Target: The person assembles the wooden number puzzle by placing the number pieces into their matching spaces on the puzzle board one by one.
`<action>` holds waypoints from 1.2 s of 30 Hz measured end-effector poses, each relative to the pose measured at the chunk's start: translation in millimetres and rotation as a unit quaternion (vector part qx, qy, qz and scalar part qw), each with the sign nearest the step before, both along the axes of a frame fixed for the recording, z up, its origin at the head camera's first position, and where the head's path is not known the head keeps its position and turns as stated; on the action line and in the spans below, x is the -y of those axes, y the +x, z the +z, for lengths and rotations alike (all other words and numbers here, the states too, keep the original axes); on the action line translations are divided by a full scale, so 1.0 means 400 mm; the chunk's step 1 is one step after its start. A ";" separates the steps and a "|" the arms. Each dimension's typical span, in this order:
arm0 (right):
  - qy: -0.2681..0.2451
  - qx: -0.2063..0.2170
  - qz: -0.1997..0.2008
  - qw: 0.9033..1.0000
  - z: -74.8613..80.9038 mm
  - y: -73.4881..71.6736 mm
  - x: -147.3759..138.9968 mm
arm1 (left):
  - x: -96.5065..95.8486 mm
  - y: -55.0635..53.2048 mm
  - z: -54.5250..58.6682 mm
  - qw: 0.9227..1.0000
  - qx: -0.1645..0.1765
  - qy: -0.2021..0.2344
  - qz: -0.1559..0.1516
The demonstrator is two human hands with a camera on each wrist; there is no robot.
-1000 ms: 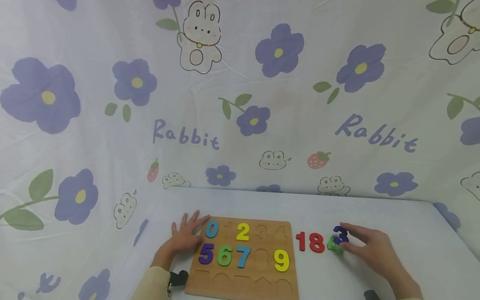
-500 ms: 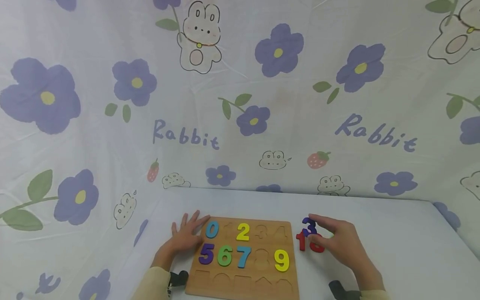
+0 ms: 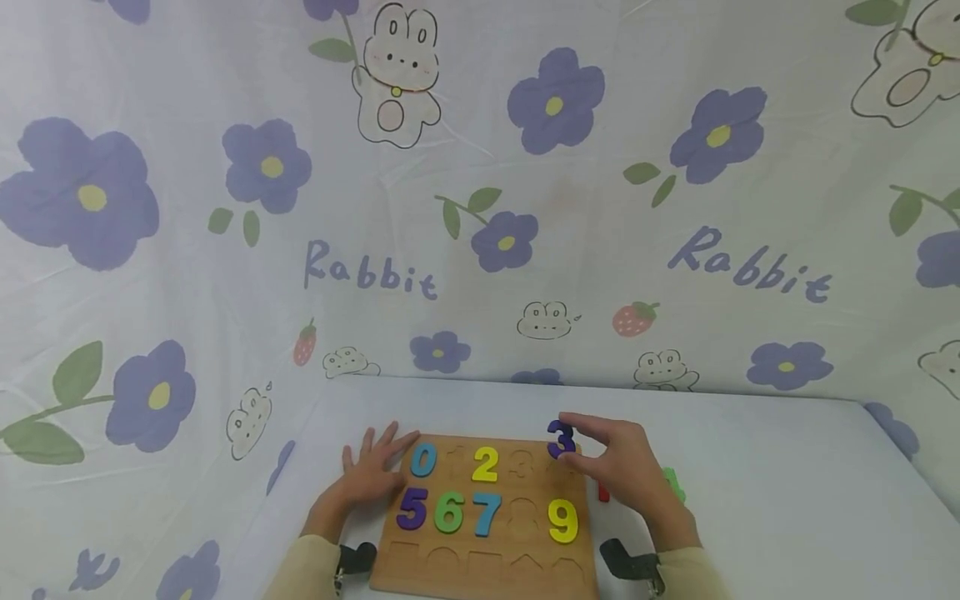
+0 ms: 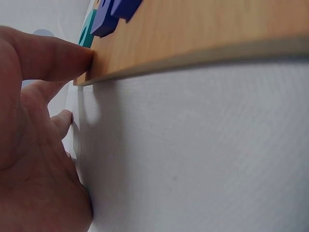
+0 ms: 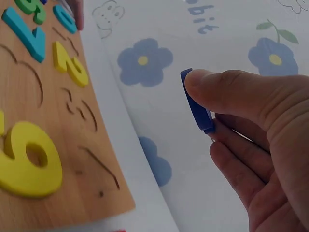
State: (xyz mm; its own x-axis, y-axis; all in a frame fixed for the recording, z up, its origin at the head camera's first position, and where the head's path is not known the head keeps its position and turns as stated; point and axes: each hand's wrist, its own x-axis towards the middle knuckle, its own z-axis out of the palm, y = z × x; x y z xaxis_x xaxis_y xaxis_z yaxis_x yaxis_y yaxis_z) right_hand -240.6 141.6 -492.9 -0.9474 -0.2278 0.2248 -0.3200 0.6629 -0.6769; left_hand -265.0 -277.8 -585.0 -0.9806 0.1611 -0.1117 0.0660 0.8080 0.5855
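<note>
A wooden number puzzle board (image 3: 450, 573) lies on the white table. My right hand (image 3: 628, 467) pinches a dark blue number 3 (image 3: 557, 437) between thumb and fingers, held up over the board's top right corner. The right wrist view shows that piece (image 5: 195, 102) edge-on, apart from the board. At the board's left edge rests my left hand (image 3: 369, 482), fingers spread; in the left wrist view its thumb (image 4: 58, 58) touches the rim. Outlined recesses for 1, 3 (image 5: 79, 110), 4 and 8 show bare wood.
Seated in the board are a blue 0 (image 3: 423, 459), yellow 2 (image 3: 485, 464), purple 5 (image 3: 412, 509), green 6 (image 3: 449, 512), blue 7 (image 3: 487, 514) and yellow 9 (image 3: 562, 521). A red piece (image 3: 603, 492) and a green piece (image 3: 673, 483) lie right of it, partly hidden by my right hand.
My right hand has carried the number 3 leftward from above the green piece, past the red 1 and 8, to over the board's corner. The left hand has stayed in place.
</note>
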 end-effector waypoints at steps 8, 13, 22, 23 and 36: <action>-0.020 0.027 0.023 0.999 -0.016 -0.021 0.061 | -0.001 0.001 0.008 1.000 0.005 0.005 -0.002; -0.020 0.053 0.025 0.998 -0.030 -0.029 0.095 | 0.001 -0.003 0.002 1.000 0.006 0.002 -0.001; -0.009 0.092 0.023 0.995 -0.068 -0.032 0.130 | 0.007 -0.014 -0.020 1.000 0.011 -0.001 0.001; -0.009 0.094 0.025 0.995 -0.075 -0.033 0.131 | 0.006 -0.012 -0.016 1.000 0.012 -0.002 0.002; -0.002 0.115 0.033 0.993 -0.139 -0.042 0.145 | 0.002 -0.004 -0.002 1.000 0.010 -0.008 -0.001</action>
